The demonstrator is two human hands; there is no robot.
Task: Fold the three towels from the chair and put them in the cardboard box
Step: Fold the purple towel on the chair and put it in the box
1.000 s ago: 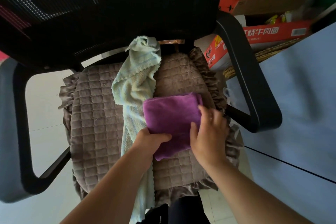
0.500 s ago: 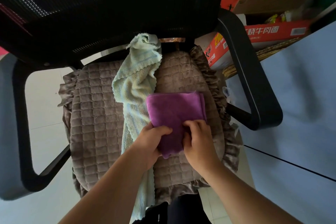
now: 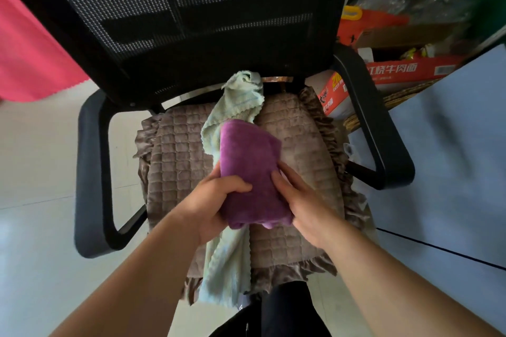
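Both hands, left hand (image 3: 212,201) and right hand (image 3: 302,200), clasp the folded purple towel (image 3: 250,169); soft, light, floppy; support beneath folds.

purple towel (image 3: 250,161): folded, held | pale green towel (image 3: 235,109): unfolded, on chair (image 3: 175,161)

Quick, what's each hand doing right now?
Left hand: grips the folded purple towel, thumb curled over it.
Right hand: holds the same towel's other side, fingers against it.
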